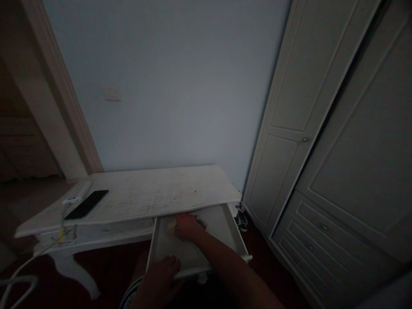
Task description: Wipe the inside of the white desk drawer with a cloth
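Note:
A white drawer (236,229) is pulled out from under a white table (167,189). Inside it, toward the back left, my right hand (186,226) is closed, fingers curled down. A small pale thing (171,227), perhaps cloth, shows beside the fingers, and a darker bit (202,224) lies at the other side of the hand. Dim light keeps me from making out what the fingers grip. My left hand (165,268) rests at the drawer's front left corner, its fingers bent over the front edge and the thumb side hidden.
On the table's left end lie a black phone (86,205) and a white power strip (77,192) with a cable. Tall white wardrobes (289,128) stand at the right. Shoes (241,221) sit on the floor between table and wardrobe. A light switch (111,93) is on the wall.

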Motion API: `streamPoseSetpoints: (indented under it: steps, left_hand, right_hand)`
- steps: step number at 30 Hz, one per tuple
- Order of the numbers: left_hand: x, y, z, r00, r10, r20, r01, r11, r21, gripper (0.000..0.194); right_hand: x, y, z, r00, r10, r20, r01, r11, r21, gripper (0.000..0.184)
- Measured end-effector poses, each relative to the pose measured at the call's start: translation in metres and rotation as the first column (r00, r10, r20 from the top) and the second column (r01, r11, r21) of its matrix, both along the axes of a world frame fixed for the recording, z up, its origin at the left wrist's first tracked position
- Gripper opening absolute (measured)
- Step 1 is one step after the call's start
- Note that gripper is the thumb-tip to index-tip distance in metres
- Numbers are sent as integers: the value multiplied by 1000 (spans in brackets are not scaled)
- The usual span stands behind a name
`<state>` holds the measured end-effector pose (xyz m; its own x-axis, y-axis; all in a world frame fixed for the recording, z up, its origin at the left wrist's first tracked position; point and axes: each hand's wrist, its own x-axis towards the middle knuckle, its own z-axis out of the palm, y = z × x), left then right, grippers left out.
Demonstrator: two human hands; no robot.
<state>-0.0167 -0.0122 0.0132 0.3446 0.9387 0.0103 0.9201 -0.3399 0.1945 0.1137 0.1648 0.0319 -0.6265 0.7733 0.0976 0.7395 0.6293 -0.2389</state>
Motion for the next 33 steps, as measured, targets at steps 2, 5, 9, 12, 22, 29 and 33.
streamPoseSetpoints:
  steps: [2,5,9,12,22,29,33]
  left_hand:
    - [2,1,5,1000,-6,-26,6,1000,-14,34]
    - [0,1,4,998,-23,-56,22,1000,-16,33]
    - [-7,3,-16,997,-70,-38,74,987,142,40]
    - [-12,6,-32,993,-119,-21,118,925,362,54]
    - [-9,0,-10,977,-190,-95,206,743,637,61]
    - [-9,-3,-24,990,-141,-28,132,811,570,59]
    - [-8,-3,-19,988,-154,27,129,898,420,54]
  right_hand:
    - [-15,-4,-1,999,30,-12,-30,1000,3,63]
    - [-29,-8,-1,996,85,-24,-84,996,11,74]
    - [-28,-8,-1,985,175,-2,-175,984,11,67]
    - [-24,-9,-5,961,273,28,-274,962,5,61]
    - [-25,-19,-21,828,537,161,-546,838,14,34]
    - [-23,-24,-21,800,581,154,-580,813,-51,34]
    - [-17,-27,-20,801,581,143,-572,814,-99,35]
